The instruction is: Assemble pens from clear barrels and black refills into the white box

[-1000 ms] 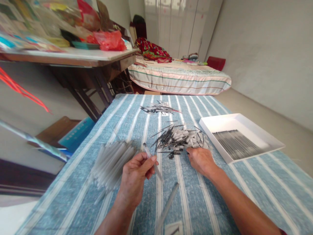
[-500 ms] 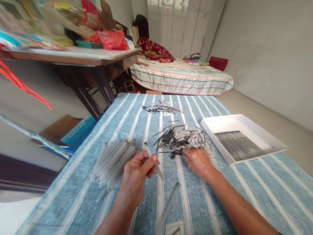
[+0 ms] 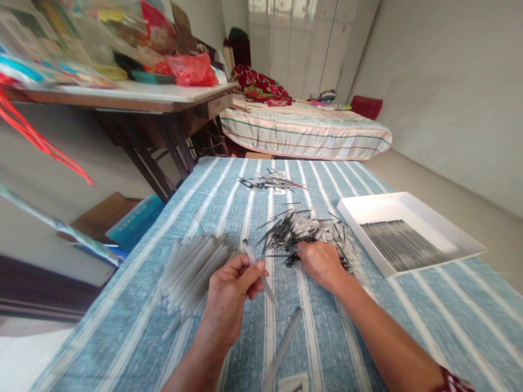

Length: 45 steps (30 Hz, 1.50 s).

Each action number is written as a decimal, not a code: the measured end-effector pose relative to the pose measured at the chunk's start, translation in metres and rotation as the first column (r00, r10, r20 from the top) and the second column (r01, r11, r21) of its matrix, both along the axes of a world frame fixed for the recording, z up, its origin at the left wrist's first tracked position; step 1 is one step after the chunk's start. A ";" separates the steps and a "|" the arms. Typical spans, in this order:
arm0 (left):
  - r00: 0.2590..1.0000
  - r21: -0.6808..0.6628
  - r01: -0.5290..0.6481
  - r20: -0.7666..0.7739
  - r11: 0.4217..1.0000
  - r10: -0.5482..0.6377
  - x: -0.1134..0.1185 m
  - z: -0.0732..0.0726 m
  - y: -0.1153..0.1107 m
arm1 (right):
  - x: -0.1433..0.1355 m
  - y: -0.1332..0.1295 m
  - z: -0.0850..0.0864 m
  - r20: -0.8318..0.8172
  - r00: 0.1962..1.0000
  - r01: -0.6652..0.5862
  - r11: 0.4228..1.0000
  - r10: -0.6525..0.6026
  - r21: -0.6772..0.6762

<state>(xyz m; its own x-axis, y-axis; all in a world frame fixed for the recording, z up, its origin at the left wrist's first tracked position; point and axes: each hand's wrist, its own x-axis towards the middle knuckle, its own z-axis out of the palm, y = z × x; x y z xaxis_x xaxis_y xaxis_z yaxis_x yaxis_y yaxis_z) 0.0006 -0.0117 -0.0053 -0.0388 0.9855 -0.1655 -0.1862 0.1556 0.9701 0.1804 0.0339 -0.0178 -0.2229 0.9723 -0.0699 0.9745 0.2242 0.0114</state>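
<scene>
My left hand (image 3: 235,283) pinches a slim translucent grey tube (image 3: 267,289) with a darker upper end. Fingers of my right hand (image 3: 321,262) are closed at the near edge of a loose pile of small black and whitish pieces (image 3: 292,228); whatever they grip is hidden. A bundle of long frosted tubes (image 3: 194,269) lies to the left of my left hand. One separate grey tube (image 3: 286,343) rests on the striped cloth, nearer to me. At the right, an open white box (image 3: 378,256) holds a row of dark-tipped tubes (image 3: 400,242).
A smaller pile of thin dark pieces (image 3: 269,181) lies toward the far end of the blue striped cloth (image 3: 220,201). At the left stands a higher desk (image 3: 175,99) with plastic bags. A bed (image 3: 306,130) is beyond the table.
My right hand has moved slightly left and farther into the edge of the pile. My left hand still holds the tube in nearly the same place.
</scene>
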 end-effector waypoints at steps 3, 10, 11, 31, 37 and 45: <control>1.000 -0.011 -0.012 0.009 1.000 0.012 0.000 0.000 0.001 | -0.004 0.008 0.001 0.012 1.000 -0.012 0.999 0.013 -0.030; 1.000 -0.021 -0.007 0.006 1.000 0.007 0.000 0.001 0.002 | -0.003 0.008 0.004 -0.007 0.998 -0.064 0.998 0.064 -0.025; 1.000 -0.023 -0.012 0.009 1.000 0.012 -0.001 0.001 0.003 | -0.002 0.006 0.004 -0.018 0.997 -0.071 0.997 0.071 -0.018; 0.974 0.003 -0.143 0.176 0.990 0.140 0.002 0.005 0.000 | 0.001 -0.080 -0.015 -0.925 -0.049 -0.104 0.923 -0.378 -0.372; 0.973 0.006 -0.120 0.200 0.993 0.116 0.005 0.005 -0.001 | -0.012 -0.086 -0.015 -0.894 -0.193 -0.118 0.914 -0.405 -0.388; 0.973 0.003 -0.123 0.195 0.992 0.120 0.005 0.006 -0.001 | -0.017 -0.083 -0.019 -0.915 -0.206 -0.041 0.937 -0.347 -0.346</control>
